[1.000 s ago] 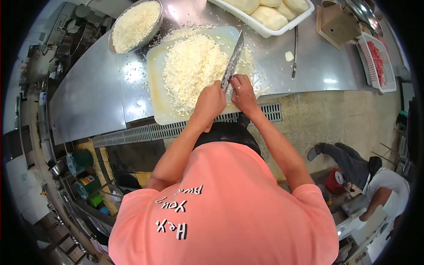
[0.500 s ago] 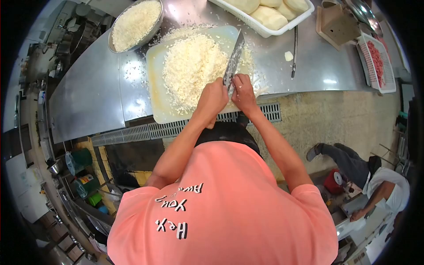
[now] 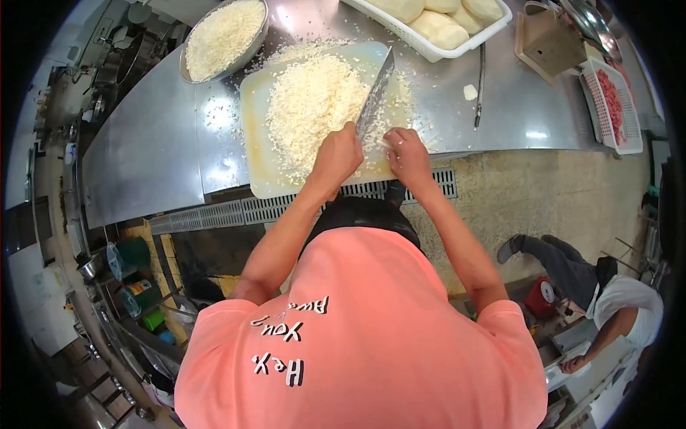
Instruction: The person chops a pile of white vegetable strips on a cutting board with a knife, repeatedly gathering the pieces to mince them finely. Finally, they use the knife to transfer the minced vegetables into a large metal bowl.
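My left hand [image 3: 336, 159] is closed round the handle of a cleaver-like kitchen knife [image 3: 376, 93]. Its broad blade points away from me, along the right side of a heap of finely chopped pale vegetable [image 3: 311, 107]. Under the heap lies a whitish cutting board [image 3: 256, 161]. At the board's near right edge, my right hand [image 3: 409, 157] has its fingers curled, with pale vegetable strips [image 3: 386, 144] at the fingertips. The blade and the right fingers are slightly apart. Loose bits lie scattered around the blade.
A metal bowl [image 3: 262, 41] heaped with chopped pieces stands at back left. A white basket [image 3: 468, 51] holds peeled pale roots. Beside it lie a thin dark rod [image 3: 479, 86] and a wooden block [image 3: 543, 43]. Red pieces fill another basket [image 3: 629, 136]. Another person [image 3: 625, 307] is at lower right.
My right hand has moved right, away from the knife and the left hand. The left hand has shifted slightly toward me and left with the knife still gripped.
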Demonstrator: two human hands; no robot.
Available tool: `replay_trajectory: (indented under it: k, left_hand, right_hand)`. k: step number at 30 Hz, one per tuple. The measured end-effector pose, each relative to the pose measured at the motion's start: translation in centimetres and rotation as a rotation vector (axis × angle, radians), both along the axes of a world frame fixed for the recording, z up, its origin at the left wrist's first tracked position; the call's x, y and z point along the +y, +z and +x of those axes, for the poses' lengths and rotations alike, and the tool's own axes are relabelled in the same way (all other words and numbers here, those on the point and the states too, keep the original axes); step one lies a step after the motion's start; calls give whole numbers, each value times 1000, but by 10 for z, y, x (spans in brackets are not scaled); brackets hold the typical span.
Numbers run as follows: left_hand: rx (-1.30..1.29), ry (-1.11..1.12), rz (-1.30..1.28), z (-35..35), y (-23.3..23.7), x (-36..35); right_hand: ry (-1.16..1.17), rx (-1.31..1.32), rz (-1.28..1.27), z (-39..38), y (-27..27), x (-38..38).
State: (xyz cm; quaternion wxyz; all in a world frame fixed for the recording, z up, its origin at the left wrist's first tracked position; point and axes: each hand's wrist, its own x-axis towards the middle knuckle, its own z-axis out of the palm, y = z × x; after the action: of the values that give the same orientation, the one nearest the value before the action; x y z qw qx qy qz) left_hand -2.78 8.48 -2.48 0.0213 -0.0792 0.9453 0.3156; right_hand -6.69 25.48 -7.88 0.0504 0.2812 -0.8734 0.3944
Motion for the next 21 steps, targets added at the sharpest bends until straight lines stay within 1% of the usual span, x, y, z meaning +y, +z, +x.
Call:
replay_trajectory:
  k: [2,4,5,8,11,14,16,18,21]
  left_hand:
    - [3,-21,-30,0,8,0]
    - [-27,14,-18,11,9,4]
    - [-27,6,-26,11,-6,4]
    - [-74,-19,5,-1,1,3]
    - [-24,-43,-14,6,15,3]
    - [-13,-69,-36,6,-15,9]
    - [13,-68,-25,3,-4,10]
    - [-27,-81,-18,0,12,7]
    - [-10,-72,-11,2,3,12]
  right_hand:
    - [-2,11,6,-3,-7,-2]
    - [-10,11,4,-5,-8,-6]
    - [-1,-2,-3,-7,-9,-6]
    - [16,-35,-3,-6,-1,-4]
    - [20,-44,26,-8,-4,-5]
    - [12,-35,61,-12,-8,-9]
    - [16,-25,74,-11,-10,-8]
    - [31,-33,76,-13,-11,-8]
    - [27,-51,73,-13,-7,-9]
